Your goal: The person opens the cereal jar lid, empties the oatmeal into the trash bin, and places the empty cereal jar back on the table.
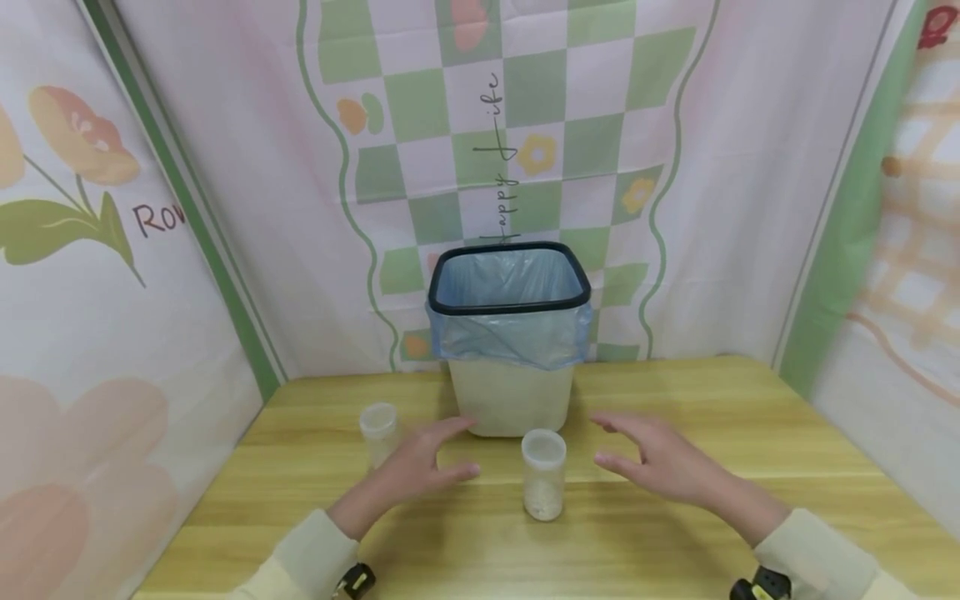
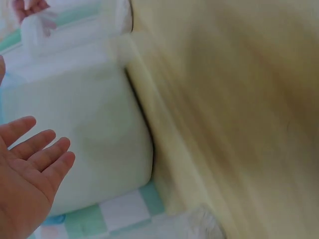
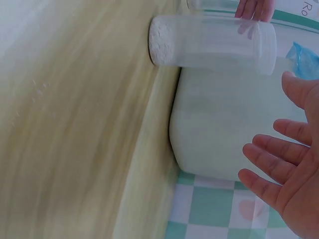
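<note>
Head view: just in front of the lined waste bin (image 1: 510,396), a translucent cylindrical jar (image 1: 543,477) stands upright between left hand (image 1: 420,467) and right hand (image 1: 663,462). Left wrist: grip spread. Right wrist: grip spread, clear of the jar; gentle, even pressure would best keep it upright.

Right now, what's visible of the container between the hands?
The container is a translucent, plastic-looking cylinder with a wider rim or cap on top (unclear which) and a whitish layer at the bottom. It stands upright on the table, before the bin, between left hand and right hand; neither touches it.
</note>
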`<state>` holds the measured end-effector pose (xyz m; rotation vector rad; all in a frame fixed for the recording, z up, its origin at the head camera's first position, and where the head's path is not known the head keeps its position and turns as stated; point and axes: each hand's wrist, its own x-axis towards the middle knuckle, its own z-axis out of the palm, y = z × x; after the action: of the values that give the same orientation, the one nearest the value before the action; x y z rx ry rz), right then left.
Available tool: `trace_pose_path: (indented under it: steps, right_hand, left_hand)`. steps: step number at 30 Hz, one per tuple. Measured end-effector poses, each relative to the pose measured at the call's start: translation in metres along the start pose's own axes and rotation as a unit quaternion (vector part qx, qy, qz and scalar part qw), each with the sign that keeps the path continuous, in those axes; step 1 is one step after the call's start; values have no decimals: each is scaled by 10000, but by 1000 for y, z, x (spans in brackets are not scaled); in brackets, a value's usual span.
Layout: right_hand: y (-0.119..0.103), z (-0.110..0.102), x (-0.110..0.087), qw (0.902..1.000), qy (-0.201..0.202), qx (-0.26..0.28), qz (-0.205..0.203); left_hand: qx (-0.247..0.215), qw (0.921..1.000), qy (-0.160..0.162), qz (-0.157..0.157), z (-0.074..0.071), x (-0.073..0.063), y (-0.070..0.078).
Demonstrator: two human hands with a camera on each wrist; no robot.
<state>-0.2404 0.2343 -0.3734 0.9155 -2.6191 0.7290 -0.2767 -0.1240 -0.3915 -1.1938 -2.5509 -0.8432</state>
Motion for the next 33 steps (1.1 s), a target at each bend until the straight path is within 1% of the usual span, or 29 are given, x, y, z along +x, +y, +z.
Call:
trace_pose_path:
  steps: [3, 6, 9, 12, 16, 17, 19, 23, 25, 29, 31, 33]
  right_hand:
    - [-3, 4, -2, 9999, -3, 123, 71]
    - [-6, 8, -4, 9992, -9, 351, 187]
    - [-9, 10, -4, 9981, -26, 559, 244]
    - [-11, 14, -5, 9973, -2, 719, 161]
    - [-13, 22, -4, 9958, 131, 901, -1]
    - [-14, 23, -4, 9952, 160, 964, 4]
    - [-16, 27, -4, 9937, 216, 1094, 58]
    - [-20, 33, -2, 9894, 320, 1388, 299]
    - [-22, 36, -1, 9875, 398, 1476, 392]
    - [-26, 41, 2, 9849, 596, 1528, 548]
    - [-27, 43, 3, 9835, 670, 1557, 635]
    - [-29, 46, 4, 9815, 718, 1632, 700]
  left_hand:
    - [-174, 9994, -176, -232, 9, 0, 4]
    - [-458, 9977, -306, -388, 19, 2, 7]
    - [-670, 9962, -381, -404, 28, 5, 9]
    - [-764, 9958, -349, -376, 37, 7, 12]
    - [-806, 9950, -315, -508, 48, 10, 16]
    - [-840, 9942, -322, -585, 51, 10, 17]
    - [-927, 9926, -337, -703, 56, 12, 19]
    - [-1141, 9893, -277, -861, 65, 14, 22]
    - [-1283, 9875, -230, -891, 69, 15, 22]
    - [-1587, 9838, -143, -820, 77, 18, 22]
    - [-1652, 9829, -118, -802, 81, 20, 23]
    - [-1686, 9820, -96, -847, 83, 21, 24]
